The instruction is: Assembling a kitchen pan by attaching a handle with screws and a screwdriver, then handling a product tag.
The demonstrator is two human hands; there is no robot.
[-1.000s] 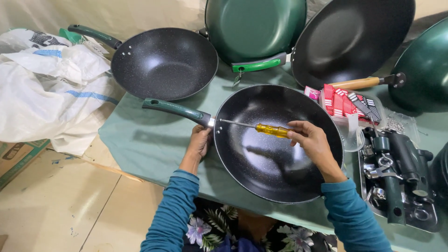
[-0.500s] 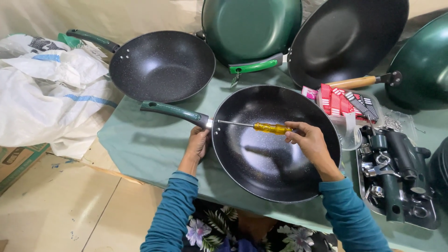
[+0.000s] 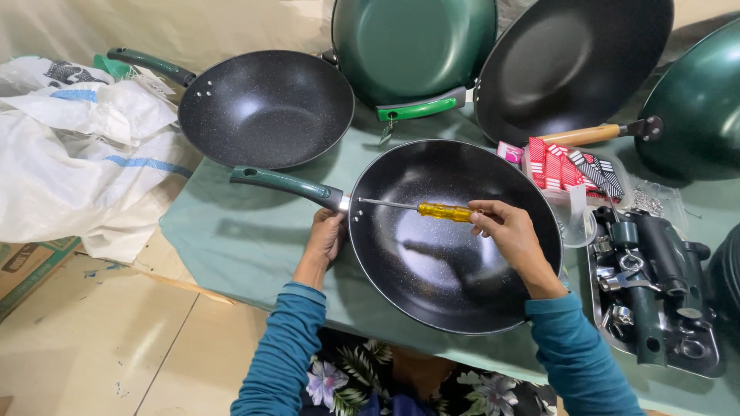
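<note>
Right hand [image 3: 515,239] fingers [image 3: 479,219] pinch the yellow-handled steel screwdriver [image 3: 420,208]; left hand [image 3: 325,237] fingers curl under the black speckled non-stick pan [image 3: 455,235] rim beside its green handle [image 3: 289,185]; bare green cloth [image 3: 231,231] lies left.

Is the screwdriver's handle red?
No, the screwdriver in the right hand has a clear yellow handle, with its tip at the near pan where the green handle joins.

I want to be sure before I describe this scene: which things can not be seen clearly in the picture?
All in the head view:
- Screwdriver tip: too small to tell whether it sits in a screw at the handle joint.
- Left hand fingers: hidden under the pan rim.
- Right hand fingertips: the grip on the yellow handle is partly hidden.
- Tray of parts: cut off by the right edge.
</note>
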